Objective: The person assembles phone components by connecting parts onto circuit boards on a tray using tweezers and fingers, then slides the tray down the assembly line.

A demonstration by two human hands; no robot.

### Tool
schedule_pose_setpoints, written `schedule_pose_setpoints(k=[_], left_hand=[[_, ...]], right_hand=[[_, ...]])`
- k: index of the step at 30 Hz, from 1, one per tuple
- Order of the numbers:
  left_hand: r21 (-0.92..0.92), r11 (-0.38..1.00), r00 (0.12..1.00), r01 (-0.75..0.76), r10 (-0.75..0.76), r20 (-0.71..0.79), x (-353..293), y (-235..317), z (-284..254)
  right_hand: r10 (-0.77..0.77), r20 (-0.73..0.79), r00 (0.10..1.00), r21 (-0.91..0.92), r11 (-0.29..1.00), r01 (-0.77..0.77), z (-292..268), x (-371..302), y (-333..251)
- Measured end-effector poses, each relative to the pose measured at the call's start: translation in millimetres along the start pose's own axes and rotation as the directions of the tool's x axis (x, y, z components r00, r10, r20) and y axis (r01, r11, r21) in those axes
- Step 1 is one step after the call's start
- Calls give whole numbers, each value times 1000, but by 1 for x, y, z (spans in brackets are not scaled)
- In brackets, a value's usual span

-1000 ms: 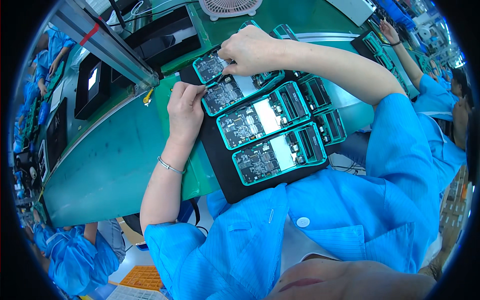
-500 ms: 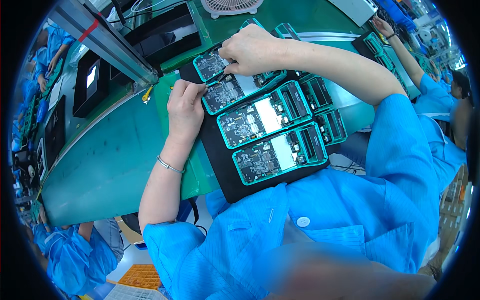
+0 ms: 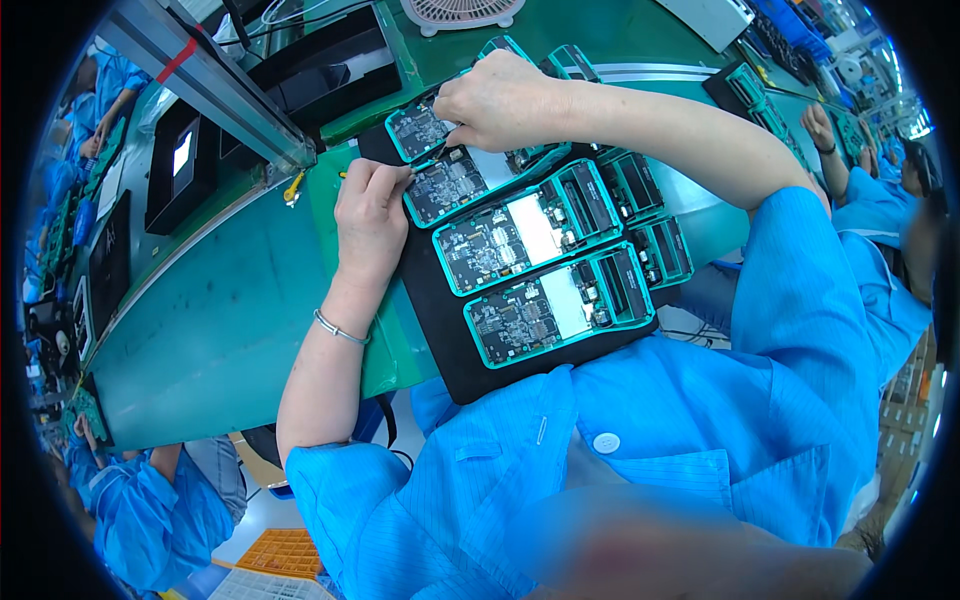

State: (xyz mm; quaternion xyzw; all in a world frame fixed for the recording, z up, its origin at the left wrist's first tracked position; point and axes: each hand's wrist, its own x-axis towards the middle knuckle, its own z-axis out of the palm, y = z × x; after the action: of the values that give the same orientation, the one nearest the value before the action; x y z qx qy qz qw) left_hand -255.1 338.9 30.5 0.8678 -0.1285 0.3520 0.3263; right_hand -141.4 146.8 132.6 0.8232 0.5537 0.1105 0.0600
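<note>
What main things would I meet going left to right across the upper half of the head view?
Black box with a bright white panel, small yellow item, person's left hand, person's right hand, co-worker's raised hand.

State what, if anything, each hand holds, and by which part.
Cannot be told: the left hand is pinched at the left end of a teal case, the right hand by its circuit board; anything gripped is too small or hidden.

On the right, a co-worker's hand (image 3: 817, 127) now much farther from the white box (image 3: 705, 18) than before
</note>
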Motion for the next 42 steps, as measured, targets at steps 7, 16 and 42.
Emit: schedule_pose_setpoints(k=[7, 16, 42], left_hand=[[4, 1000, 1000, -12, 12, 2, 0, -1, 1], [9, 999, 998, -45, 44, 35, 4, -4, 1], [-86, 996, 999, 37, -36, 21, -41, 59, -16]], right_hand=[[-7, 17, 1000, 7, 1000, 7, 1, 1, 1], [-8, 44, 999, 28, 1000, 7, -2, 1, 1], [12, 45, 999, 126, 992, -17, -31, -62, -35]])
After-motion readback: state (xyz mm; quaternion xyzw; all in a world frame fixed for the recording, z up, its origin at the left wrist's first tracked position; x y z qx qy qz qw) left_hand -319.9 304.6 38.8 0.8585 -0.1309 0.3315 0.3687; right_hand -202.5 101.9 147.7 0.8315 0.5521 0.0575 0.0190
